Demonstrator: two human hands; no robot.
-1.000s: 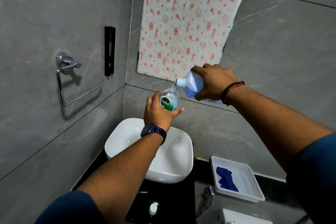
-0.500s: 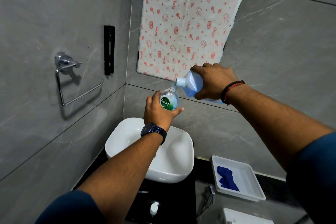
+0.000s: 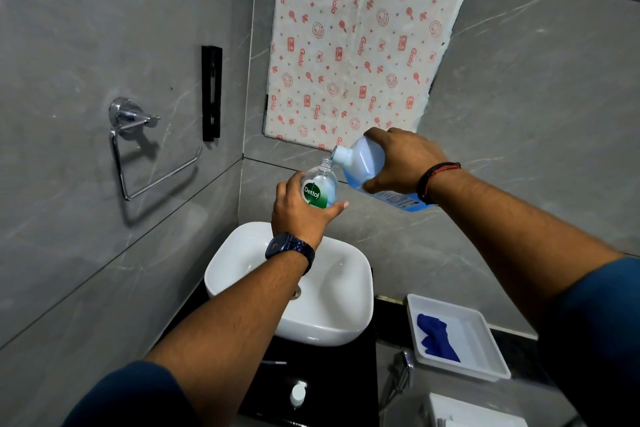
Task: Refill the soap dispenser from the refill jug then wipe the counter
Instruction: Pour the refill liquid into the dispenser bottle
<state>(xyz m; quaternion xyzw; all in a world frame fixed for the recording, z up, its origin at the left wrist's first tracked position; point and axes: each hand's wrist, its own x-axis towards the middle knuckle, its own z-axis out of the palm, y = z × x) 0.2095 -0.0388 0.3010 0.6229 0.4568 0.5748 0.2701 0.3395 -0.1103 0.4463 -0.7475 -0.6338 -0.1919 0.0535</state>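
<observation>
The right hand (image 3: pixel 401 159), closed round the refill jug (image 3: pixel 367 166), has lifted its spout (image 3: pixel 341 153) slightly off the neck of the soap dispenser (image 3: pixel 320 185) gripped in the left hand (image 3: pixel 301 215) — pouring probably pausing (no stream visible) — above the sink (image 3: pixel 346 305).

A bathroom corner lined with large grey marble-look wall tiles (image 3: pixel 86 28), with thin grout lines and pale veining. On the left wall, a chrome towel ring (image 3: pixel 138 149) throws a soft shadow, and a narrow black vertical bracket (image 3: pixel 211 93) sits to its right. At upper centre, a white sheet printed with red symbols (image 3: pixel 360 42) covers a panel on the back wall. Below, a white square vessel basin (image 3: pixel 346 288) rests on a black counter (image 3: pixel 346 378). At lower right, a white tray (image 3: pixel 485 333) holds a blue cloth (image 3: pixel 436 338). The light is dim and even.
</observation>
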